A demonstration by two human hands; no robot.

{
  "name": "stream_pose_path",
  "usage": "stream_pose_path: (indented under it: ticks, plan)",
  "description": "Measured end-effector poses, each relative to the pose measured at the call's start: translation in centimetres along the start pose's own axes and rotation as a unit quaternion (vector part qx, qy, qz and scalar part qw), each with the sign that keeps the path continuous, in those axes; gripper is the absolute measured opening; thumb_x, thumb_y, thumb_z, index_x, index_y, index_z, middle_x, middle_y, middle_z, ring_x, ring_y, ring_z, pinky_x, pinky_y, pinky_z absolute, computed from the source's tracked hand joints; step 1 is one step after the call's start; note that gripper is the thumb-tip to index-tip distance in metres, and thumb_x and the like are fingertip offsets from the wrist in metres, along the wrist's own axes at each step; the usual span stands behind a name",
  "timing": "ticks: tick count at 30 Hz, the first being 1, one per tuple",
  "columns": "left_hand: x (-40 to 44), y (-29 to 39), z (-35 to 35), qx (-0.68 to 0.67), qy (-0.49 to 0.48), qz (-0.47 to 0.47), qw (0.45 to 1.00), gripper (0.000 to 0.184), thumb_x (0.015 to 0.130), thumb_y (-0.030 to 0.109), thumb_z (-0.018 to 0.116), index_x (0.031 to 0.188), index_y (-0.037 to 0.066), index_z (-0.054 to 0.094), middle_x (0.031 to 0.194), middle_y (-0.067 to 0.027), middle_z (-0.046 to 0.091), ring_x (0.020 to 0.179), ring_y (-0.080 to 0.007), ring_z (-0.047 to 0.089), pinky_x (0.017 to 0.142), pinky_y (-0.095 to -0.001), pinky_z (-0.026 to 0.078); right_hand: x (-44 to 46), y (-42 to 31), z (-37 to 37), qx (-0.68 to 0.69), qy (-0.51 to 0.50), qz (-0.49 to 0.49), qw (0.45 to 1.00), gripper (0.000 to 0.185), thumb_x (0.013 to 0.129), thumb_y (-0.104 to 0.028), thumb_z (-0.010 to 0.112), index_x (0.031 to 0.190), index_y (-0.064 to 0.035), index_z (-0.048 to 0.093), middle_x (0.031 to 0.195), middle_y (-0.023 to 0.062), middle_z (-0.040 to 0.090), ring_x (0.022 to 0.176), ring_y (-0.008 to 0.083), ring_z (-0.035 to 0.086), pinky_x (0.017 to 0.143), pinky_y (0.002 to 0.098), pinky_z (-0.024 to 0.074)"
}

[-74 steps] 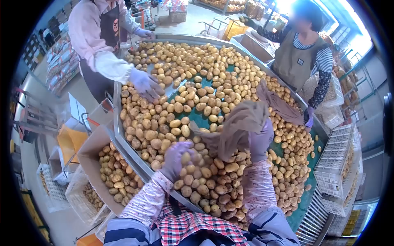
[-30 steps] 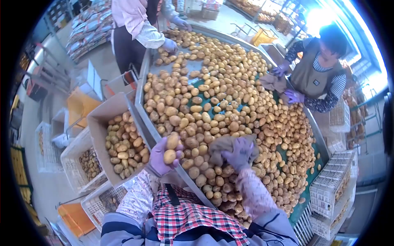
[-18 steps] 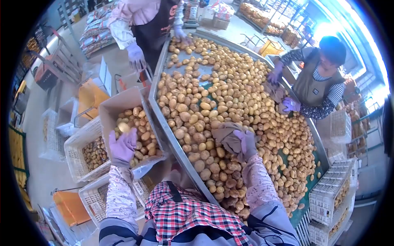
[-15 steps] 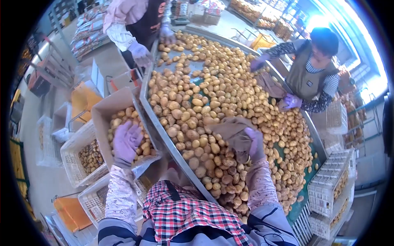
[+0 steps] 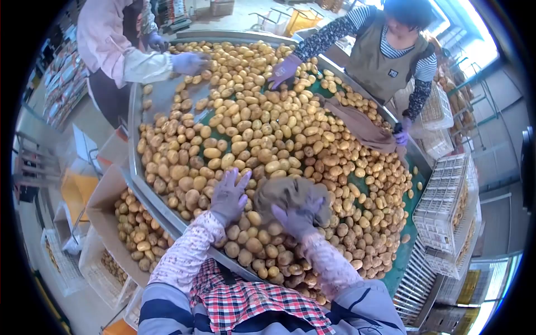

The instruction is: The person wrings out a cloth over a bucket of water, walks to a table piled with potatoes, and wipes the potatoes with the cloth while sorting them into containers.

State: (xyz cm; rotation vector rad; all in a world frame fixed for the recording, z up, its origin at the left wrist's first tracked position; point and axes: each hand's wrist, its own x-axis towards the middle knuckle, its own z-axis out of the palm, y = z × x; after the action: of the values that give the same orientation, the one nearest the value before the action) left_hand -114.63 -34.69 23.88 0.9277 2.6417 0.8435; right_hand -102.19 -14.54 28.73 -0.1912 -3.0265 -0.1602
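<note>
My left hand (image 5: pixel 229 198), in a purple glove, lies with fingers spread on the potatoes (image 5: pixel 245 148) heaped across the metal-rimmed sorting table (image 5: pixel 167 220). Close beside it on the right, my right hand (image 5: pixel 301 216), gloved too, grips a bunched brown cloth (image 5: pixel 287 192) resting on the potatoes; motion blurs its fingers somewhat. A cardboard box (image 5: pixel 106 209) of potatoes stands against the table's left side.
A co-worker (image 5: pixel 109 42) at the far left reaches over the table. Another co-worker (image 5: pixel 385 56) at the right has one hand over the potatoes; a second brown cloth (image 5: pixel 363 128) lies before them. White crates (image 5: pixel 441 195) are stacked at the right edge.
My left hand has moved from the cardboard box onto the table's potatoes. My right hand has shifted left and down with the cloth. The view has turned; both co-workers' arms have moved.
</note>
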Motion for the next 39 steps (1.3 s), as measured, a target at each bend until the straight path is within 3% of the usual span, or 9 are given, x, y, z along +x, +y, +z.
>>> stream_pose_path:
  ticks: [6,10,16,18,19,23,29,33,39]
  plan:
    - [5.5,-1.0,1.7,0.136,-0.061,-0.062,0.987,0.069,0.082,0.025,0.07,0.145,0.032,0.043,0.158,-0.0209,0.024,0.142,-0.0442,0.027,0.105,-0.0544,0.039,14.4,2.6,1.9,0.113,-0.242,-0.019,0.963,0.078,0.083,-0.06,0.061,0.147,-0.0181,0.042,0.152,0.0218,0.033,0.142,0.0456,0.023,0.113,0.0657,0.0083]
    - [6.0,-3.8,3.8,0.12,0.009,-0.012,0.993,0.064,0.079,0.016,0.069,0.139,0.026,0.049,0.154,-0.0226,0.031,0.138,-0.0431,0.034,0.103,-0.053,0.041,21.3,3.0,4.3,0.175,-0.09,0.224,0.954,0.073,0.086,-0.059,0.056,0.143,-0.0147,0.047,0.137,0.0236,0.044,0.13,0.0419,0.037,0.111,0.0675,0.0122]
    - [6.4,-3.8,0.6,-0.023,0.059,0.064,0.996,0.039,0.069,-0.001,0.063,0.107,0.009,0.064,0.142,-0.0276,0.045,0.12,-0.0455,0.052,0.103,-0.0437,0.044,14.0,0.6,3.8,0.19,-0.17,0.138,0.957,0.068,0.091,-0.056,0.051,0.138,-0.0082,0.048,0.139,0.0153,0.046,0.133,0.0338,0.036,0.113,0.0648,0.011]
    - [6.2,-5.0,0.8,-0.09,0.061,0.043,0.993,0.039,0.071,-0.005,0.063,0.107,0.009,0.065,0.136,-0.0246,0.051,0.114,-0.0391,0.058,0.095,-0.0414,0.048,7.1,0.7,7.8,0.106,0.167,0.022,0.98,0.045,0.088,-0.047,0.058,0.109,-0.0078,0.064,0.113,0.0116,0.061,0.116,0.0312,0.052,0.105,0.0607,0.0291]
    - [6.2,-5.7,1.1,-0.107,0.086,0.049,0.989,0.038,0.072,-0.006,0.063,0.106,0.01,0.066,0.131,-0.0216,0.056,0.111,-0.034,0.061,0.089,-0.0403,0.051,5.2,1.6,6.4,0.147,0.081,0.005,0.986,0.043,0.088,-0.046,0.059,0.107,-0.0076,0.065,0.11,0.0101,0.063,0.113,0.031,0.054,0.104,0.0592,0.0319]
    - [6.5,-4.9,-1.2,-0.505,-0.051,-0.257,0.823,0.027,0.087,0.016,0.063,0.113,0.012,0.065,0.116,-0.0111,0.064,0.107,-0.0201,0.063,0.073,-0.0358,0.053,0.7,6.4,-5.7,0.224,-0.216,0.053,0.949,0.032,0.088,-0.034,0.06,0.097,-0.005,0.071,0.097,0.0084,0.069,0.092,0.0317,0.064,0.091,0.0465,0.0473]
    - [6.9,0.6,-1.6,-0.837,-0.148,-0.227,0.475,0.071,0.097,0.065,0.037,0.131,0.005,0.055,0.13,-0.0132,0.058,0.118,-0.0283,0.057,0.084,-0.0434,0.055,-4.3,14.8,-7.9,0.569,0.302,0.325,0.692,0.029,0.099,-0.02,0.052,0.113,0.0033,0.061,0.096,0.0089,0.068,0.086,0.0135,0.062,0.076,0.0263,0.051]
    - [8.3,4.0,1.1,-0.878,-0.139,-0.268,0.371,0.079,0.093,0.07,0.038,0.133,0.004,0.053,0.13,-0.0157,0.057,0.12,-0.0346,0.055,0.095,-0.0487,0.051,-3.8,13.8,-1.3,0.169,0.094,0.276,0.941,0.076,0.086,-0.05,0.065,0.138,0.0013,0.044,0.135,0.0198,0.05,0.127,0.0373,0.045,0.106,0.0472,0.0358]
    - [9.9,3.6,6.2,-0.842,-0.229,-0.298,0.388,0.059,0.095,0.058,0.051,0.121,0.005,0.06,0.11,-0.01,0.063,0.095,-0.0249,0.064,0.065,-0.0313,0.055,5.1,17.1,1.9,0.153,-0.186,0.32,0.916,0.103,0.077,-0.062,0.067,0.151,-0.0037,0.027,0.155,0.0234,0.025,0.143,0.0415,0.023,0.114,0.0654,0.013]
